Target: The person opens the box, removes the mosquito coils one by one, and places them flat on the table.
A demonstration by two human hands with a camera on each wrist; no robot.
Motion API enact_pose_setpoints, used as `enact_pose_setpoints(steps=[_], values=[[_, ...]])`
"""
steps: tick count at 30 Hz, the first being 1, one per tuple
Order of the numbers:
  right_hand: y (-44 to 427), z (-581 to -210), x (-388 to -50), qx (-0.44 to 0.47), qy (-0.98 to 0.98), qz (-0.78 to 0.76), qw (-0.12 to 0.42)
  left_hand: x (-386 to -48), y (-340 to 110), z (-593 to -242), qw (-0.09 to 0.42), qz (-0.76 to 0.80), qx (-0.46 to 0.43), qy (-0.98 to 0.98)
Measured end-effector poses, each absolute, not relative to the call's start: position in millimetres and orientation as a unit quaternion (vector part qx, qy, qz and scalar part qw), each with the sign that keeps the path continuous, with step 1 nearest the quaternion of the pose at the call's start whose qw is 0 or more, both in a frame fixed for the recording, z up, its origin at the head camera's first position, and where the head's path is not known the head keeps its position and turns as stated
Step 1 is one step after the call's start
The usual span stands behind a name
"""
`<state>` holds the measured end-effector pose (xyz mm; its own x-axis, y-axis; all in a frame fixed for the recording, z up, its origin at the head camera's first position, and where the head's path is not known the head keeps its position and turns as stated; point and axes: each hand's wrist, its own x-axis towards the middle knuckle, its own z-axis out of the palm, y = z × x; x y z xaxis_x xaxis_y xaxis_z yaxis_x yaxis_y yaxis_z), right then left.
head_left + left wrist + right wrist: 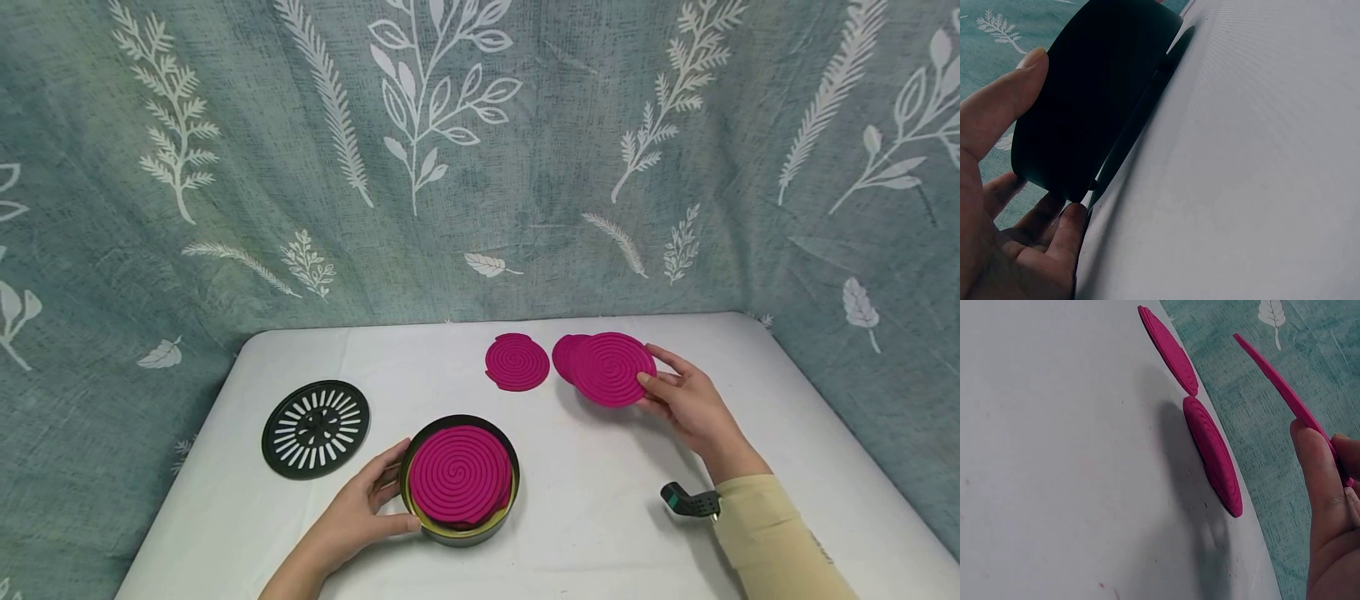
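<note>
A round dark tin point(460, 540) with a yellowish inner edge stands on the white table, with pink spiral discs point(456, 473) stacked inside. My left hand point(360, 517) grips its left side, thumb at the front and fingers behind; the left wrist view shows the thumb and fingers around the dark wall of the tin point(1097, 94). Between thumb and fingers my right hand point(693, 404) pinches one pink spiral disc point(611, 369) by its right edge. In the right wrist view this disc point(1279, 384) is held edge-on, raised off the table.
Towards the back of the table point(585, 533) lie a pink spiral disc pile point(517, 362) and another one point(564, 354), partly behind the held disc. A black slotted round lid point(317, 429) lies at the left. Patterned green cloth point(555, 167) hangs behind. A black strap piece point(690, 502) juts from the right sleeve.
</note>
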<state>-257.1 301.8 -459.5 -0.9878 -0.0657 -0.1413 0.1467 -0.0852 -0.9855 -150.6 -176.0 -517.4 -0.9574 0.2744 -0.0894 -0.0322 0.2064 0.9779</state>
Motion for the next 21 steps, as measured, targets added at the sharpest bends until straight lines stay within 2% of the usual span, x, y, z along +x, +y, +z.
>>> enact_pose_setpoints(steps=[21], values=[[342.6, -458.7, -269.8, 0.099, 0.673, -0.731, 0.045, -150.9, -176.1, -518.6, 0.121, 0.62, 0.077, 0.771]])
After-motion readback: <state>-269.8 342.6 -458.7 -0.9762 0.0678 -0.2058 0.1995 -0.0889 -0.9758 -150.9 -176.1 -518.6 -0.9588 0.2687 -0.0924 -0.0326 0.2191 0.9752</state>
